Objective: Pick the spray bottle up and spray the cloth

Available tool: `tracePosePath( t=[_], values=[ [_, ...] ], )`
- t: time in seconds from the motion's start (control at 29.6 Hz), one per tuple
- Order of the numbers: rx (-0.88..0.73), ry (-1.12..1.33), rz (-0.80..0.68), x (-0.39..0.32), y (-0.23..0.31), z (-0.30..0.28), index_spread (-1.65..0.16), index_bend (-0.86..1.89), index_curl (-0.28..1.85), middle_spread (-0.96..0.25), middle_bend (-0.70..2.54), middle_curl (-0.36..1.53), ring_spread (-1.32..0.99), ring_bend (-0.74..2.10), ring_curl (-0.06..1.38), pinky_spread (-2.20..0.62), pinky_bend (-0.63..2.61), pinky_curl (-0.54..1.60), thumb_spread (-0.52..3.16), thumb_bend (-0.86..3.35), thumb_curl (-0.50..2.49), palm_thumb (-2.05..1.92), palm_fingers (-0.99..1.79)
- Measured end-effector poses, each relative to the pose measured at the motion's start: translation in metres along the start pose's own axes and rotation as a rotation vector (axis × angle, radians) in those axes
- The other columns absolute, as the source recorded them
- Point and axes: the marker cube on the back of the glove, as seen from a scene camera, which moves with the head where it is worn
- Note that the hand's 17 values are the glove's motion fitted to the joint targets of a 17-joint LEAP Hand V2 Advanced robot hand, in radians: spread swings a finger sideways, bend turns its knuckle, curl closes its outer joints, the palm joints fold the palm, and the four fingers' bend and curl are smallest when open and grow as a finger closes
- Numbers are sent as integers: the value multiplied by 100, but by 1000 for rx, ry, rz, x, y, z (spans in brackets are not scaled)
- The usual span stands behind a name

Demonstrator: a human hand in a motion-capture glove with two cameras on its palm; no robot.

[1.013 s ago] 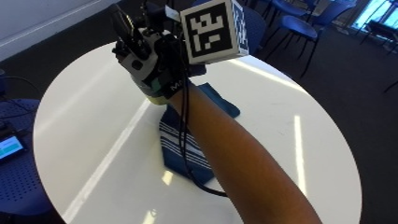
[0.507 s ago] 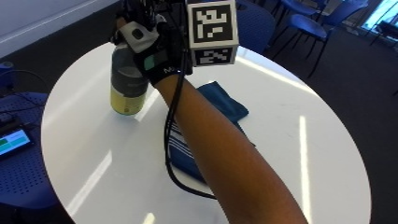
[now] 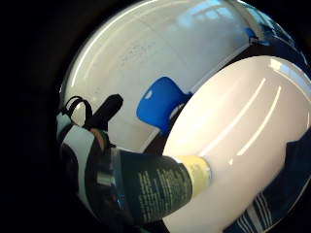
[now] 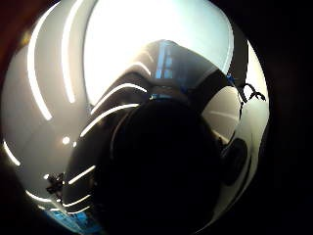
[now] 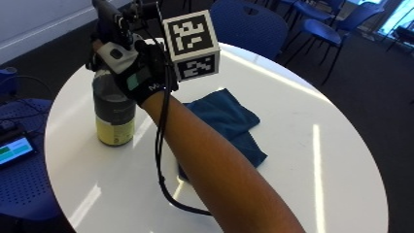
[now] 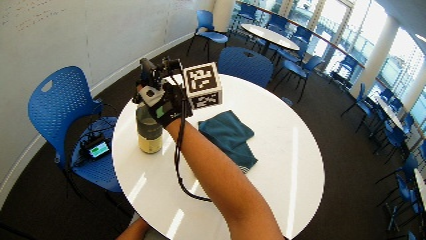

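A spray bottle point(image 5: 115, 114) is being held upright on the round white table point(image 5: 336, 160), near the edge on the side of the blue chair point(image 6: 56, 107) by the wall. Its base appears to be resting on the tabletop. The bottle's body is dark and see-through in its upper part, with a label of small print, and a pale yellow band is showing at the bottom; whether that band is liquid or part of the label cannot be told. The black spray head point(image 5: 110, 17) is being carried at the top, above the hand.

The gloved right hand point(image 5: 139, 73) is being wrapped around the bottle's neck and shoulder, with fingers curled round it just under the spray head. In the little finger side palm view, the bottle point(image 3: 155, 187) is being seen lying close along the palm, its yellow end toward the table point(image 3: 243, 131). The thumb side palm view is being filled by a dark rounded mass too close to be made out.

A blue cloth point(image 5: 230, 124) is lying folded and rumpled on the table just beside the forearm, apart from the bottle, with a striped edge showing in the palm view point(image 3: 272, 208). A small device with a lit screen point(image 5: 14, 150) is being kept on the chair seat beside the table.
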Motion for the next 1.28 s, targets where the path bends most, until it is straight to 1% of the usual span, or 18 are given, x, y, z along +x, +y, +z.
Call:
tracePosePath(
  t=[0.17, 0.57, 1.05, 1.28],
  values=[
    [-6, 5, -8, -1, -1, 0, -24, 52, 56, -19, 60, 49, -18, 55, 43, -22, 36, 37, 43, -3, 90, 84, 139],
    [23, -21, 29, 5, -12, -5, -25, 52, 56, -19, 60, 49, -17, 55, 43, -22, 36, 37, 43, -3, 90, 84, 139],
    [31, 20, 25, -7, -26, -23, -25, 52, 56, -20, 61, 50, -18, 56, 44, -23, 37, 37, 41, -3, 90, 84, 139],
    [28, 33, 11, -16, -27, -21, -25, 52, 57, -20, 61, 50, -19, 56, 44, -23, 37, 37, 40, -3, 90, 83, 139]
  ],
)
